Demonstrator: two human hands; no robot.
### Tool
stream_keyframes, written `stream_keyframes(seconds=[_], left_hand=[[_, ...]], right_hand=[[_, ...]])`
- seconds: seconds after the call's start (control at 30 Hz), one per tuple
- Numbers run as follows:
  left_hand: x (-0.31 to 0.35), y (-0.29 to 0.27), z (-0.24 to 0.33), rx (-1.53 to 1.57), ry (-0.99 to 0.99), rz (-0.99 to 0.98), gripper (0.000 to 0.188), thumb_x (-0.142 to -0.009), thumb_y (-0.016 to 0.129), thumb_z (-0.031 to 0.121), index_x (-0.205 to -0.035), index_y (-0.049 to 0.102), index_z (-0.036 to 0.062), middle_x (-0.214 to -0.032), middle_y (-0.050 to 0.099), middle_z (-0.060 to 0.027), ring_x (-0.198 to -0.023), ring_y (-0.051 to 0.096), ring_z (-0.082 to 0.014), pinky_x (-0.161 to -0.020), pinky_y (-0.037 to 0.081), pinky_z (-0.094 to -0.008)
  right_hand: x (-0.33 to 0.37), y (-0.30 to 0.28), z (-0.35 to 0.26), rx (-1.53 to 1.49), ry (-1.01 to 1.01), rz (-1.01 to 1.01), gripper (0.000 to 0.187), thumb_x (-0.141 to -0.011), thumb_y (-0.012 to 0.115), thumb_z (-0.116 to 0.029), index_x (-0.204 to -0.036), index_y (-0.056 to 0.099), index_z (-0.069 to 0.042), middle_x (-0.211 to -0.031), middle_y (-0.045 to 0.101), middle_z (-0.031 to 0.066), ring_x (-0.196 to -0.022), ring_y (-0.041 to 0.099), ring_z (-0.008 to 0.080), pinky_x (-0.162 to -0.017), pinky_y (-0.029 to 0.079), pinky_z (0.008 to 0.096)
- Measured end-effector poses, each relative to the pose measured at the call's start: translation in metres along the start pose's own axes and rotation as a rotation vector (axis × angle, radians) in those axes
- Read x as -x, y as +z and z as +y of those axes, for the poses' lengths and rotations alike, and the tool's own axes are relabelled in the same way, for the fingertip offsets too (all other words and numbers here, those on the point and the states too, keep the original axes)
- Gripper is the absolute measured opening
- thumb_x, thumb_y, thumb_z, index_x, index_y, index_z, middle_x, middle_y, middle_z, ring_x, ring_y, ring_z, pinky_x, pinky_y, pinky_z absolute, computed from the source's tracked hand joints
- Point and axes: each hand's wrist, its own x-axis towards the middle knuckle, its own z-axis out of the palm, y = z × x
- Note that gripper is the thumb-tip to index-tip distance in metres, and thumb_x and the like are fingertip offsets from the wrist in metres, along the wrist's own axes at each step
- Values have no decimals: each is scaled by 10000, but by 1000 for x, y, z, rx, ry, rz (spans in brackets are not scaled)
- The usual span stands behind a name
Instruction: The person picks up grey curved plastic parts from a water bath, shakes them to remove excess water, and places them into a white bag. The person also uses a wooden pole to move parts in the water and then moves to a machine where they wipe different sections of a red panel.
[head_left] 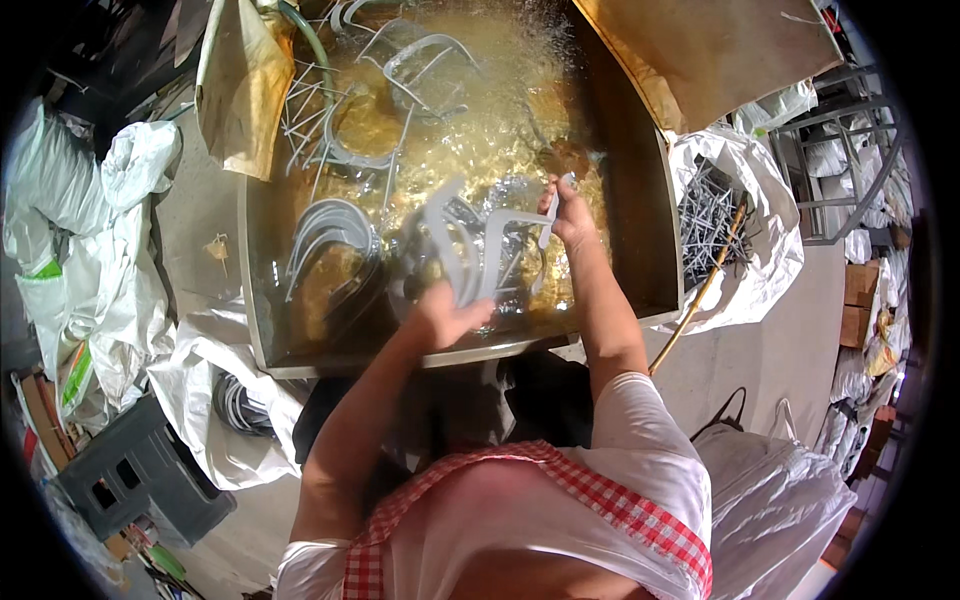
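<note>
The work looks partway through, with grey parts both in the hands and lying in the water of a metal tank (463,355). The right hand (570,215), over the right half of the tank, has its fingers closed around a narrow grey strip (552,213), which meets a bent grey piece (493,248) reaching down toward the front edge; whether the two are one part cannot be told. The left hand (447,318), just inside the front edge, is blurred, its thumb apart from its fingers, at the lower end of a curved grey piece (445,240); how firmly it grips, if at all, cannot be told. Toward the front left corner, a set of curved grey parts (330,230) sits nested in order, which may be a portion already sorted. Loose grey frames (430,50) lie tangled toward the far left corner, so these would seem the share left to handle. Outside the right wall, a white sack (780,265) holds many thin grey strips (710,215), and outside the front left corner another sack (190,365) holds curved grey pieces (240,405); whether either holds finished work does not show.
</note>
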Motion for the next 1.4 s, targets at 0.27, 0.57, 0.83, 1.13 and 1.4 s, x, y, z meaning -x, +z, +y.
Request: stream_keyframes(seconds=[0.27, 0.57, 0.83, 1.13, 1.4], left_hand=[[8, 0, 48, 806, 240, 397, 107, -800, 487, 58, -855, 550, -9, -689, 560, -75, -612, 543, -165, -615, 438, -301], [-12, 11, 12, -17, -64, 335, 122, -791, 521, 39, -883, 577, -18, -708, 588, -67, -623, 565, -141, -575, 461, -266], [7, -15, 52, 1074, 67, 57, 349, -821, 553, 152, -1134, 449, 36, -922, 539, -89, -847, 554, -203, -716, 496, -369], [37, -43, 38, 992, 170, 198, 310, -836, 573, 217, -1092, 495, 61, -877, 569, -86, -801, 586, -226, -698, 484, -347], [40, -37, 55, 799, 19, 200, 366, -829, 581, 249, -1103, 468, 33, -913, 576, -118, -864, 599, -240, -704, 490, -340]], right_hand=[[48, 42, 9, 916, -600, -98, 112, -866, 533, -76, -976, 509, -67, -819, 518, -15, -733, 472, 78, -694, 408, 220], [109, 135, -20, 1644, -953, -226, 149, -755, 585, -80, -893, 567, -25, -856, 544, 148, -798, 521, 322, -702, 419, 364], [155, 122, 38, 1910, -571, -936, 17, -746, 570, -102, -760, 562, -96, -862, 569, 66, -860, 521, 258, -788, 423, 356], [79, 75, 27, 1665, -389, 75, 408, -839, 566, -296, -1108, 497, 3, -998, 589, 123, -874, 563, 208, -798, 449, 331], [30, 68, 52, 1812, -102, 1, 386, -779, 657, -245, -1053, 524, -7, -908, 599, 113, -806, 566, 191, -718, 454, 292]])
